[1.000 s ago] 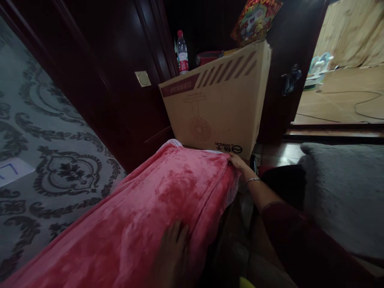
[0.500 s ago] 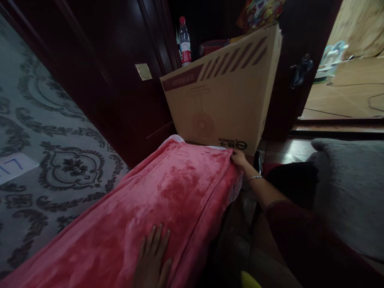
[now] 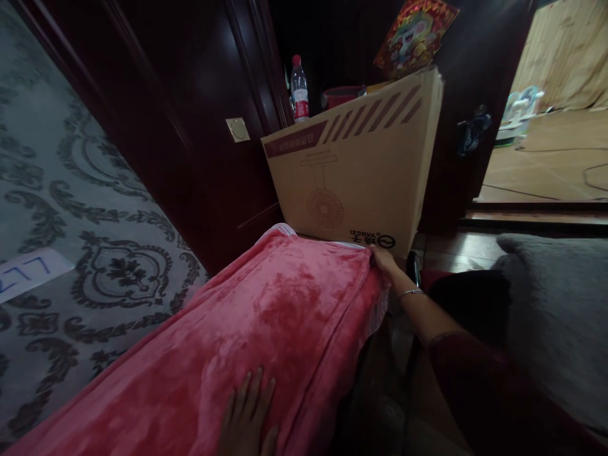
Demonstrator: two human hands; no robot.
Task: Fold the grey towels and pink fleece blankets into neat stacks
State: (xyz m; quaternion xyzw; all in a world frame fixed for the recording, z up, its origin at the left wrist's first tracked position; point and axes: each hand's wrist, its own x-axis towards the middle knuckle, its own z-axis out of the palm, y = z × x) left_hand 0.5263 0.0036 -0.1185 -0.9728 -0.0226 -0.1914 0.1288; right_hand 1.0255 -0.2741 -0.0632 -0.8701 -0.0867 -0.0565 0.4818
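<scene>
A plush pink-red cover lies stretched over a long padded surface, its pale edging showing at the far end and right side. My left hand rests flat on top of it near the bottom of the view, fingers stretched out. At the cover's far right corner, my right hand has its fingers closed on the fabric; the fingertips are partly hidden by the corner. A thin bracelet circles the right wrist.
Just beyond the cover stands a cardboard fan box, with a plastic bottle behind it. Patterned wallpaper runs along the left. A grey fuzzy cushion or seat is at the right, near a doorway.
The whole view has shifted slightly, so things sit lower in it. Both hands keep nearly the same places on the cover, the right still at the corner.
</scene>
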